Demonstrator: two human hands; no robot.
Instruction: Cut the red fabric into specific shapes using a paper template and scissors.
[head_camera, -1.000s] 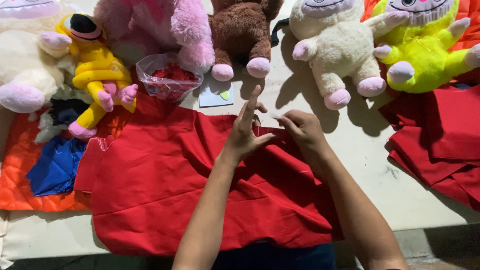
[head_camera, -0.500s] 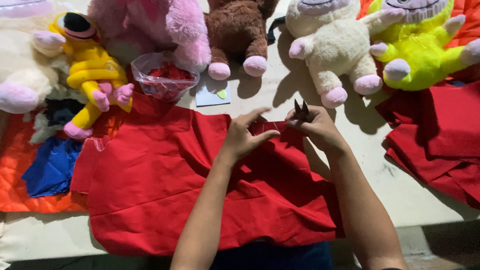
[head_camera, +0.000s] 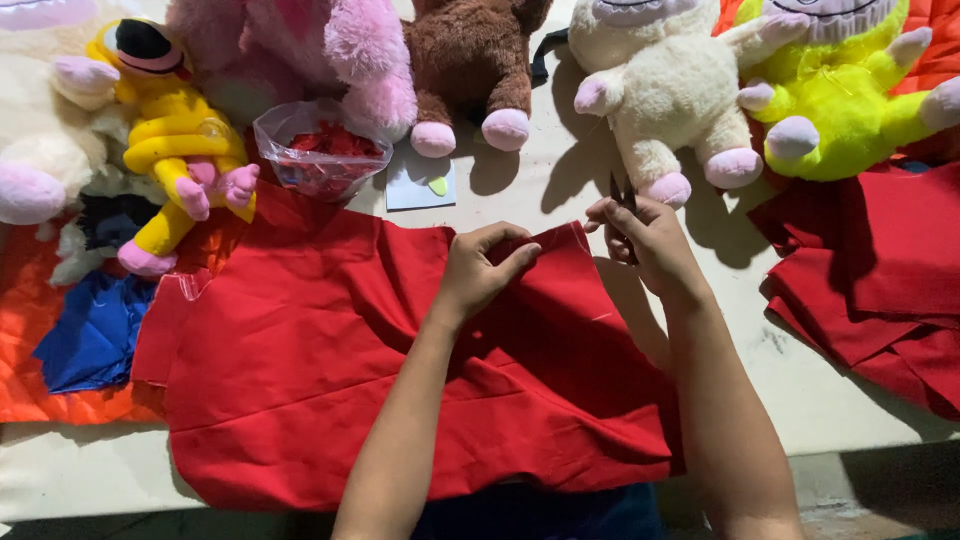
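At frame centre the left hand (head_camera: 480, 270) pinches the top edge of the red cloth (head_camera: 330, 390) — light, limp, best held taut at that edge — while the right hand (head_camera: 645, 240) grips dark scissors (head_camera: 622, 200) just beside.

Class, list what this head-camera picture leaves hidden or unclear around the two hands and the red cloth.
- Scissors: mostly hidden inside the right hand; only dark tips show.
- Red cloth: the fold under the left hand is covered by fingers.
- Plastic bag: its red contents are too small to identify.
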